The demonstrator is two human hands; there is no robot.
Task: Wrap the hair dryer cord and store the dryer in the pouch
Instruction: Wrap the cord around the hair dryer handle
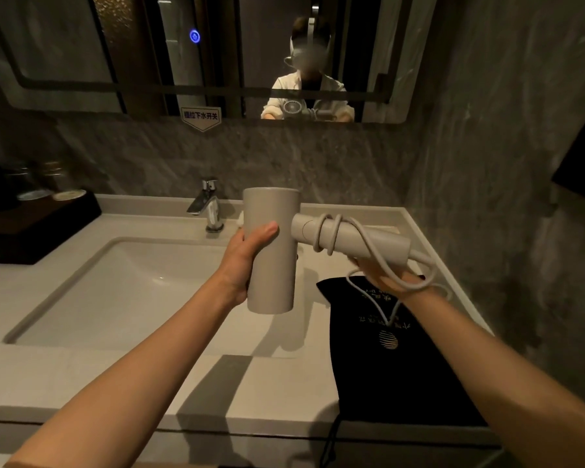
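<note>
A beige hair dryer is held in the air over the right edge of the sink. My left hand grips its cylindrical barrel, which stands upright. The handle sticks out to the right, with the grey cord looped around it two or three times. My right hand is under the handle's end and holds the cord; a loose length of cord hangs around my wrist. The black pouch with gold print lies flat on the counter below my right forearm.
A white sink with a chrome tap fills the left of the counter. A dark tray with jars stands at the far left. A mirror hangs above; a grey stone wall closes the right side.
</note>
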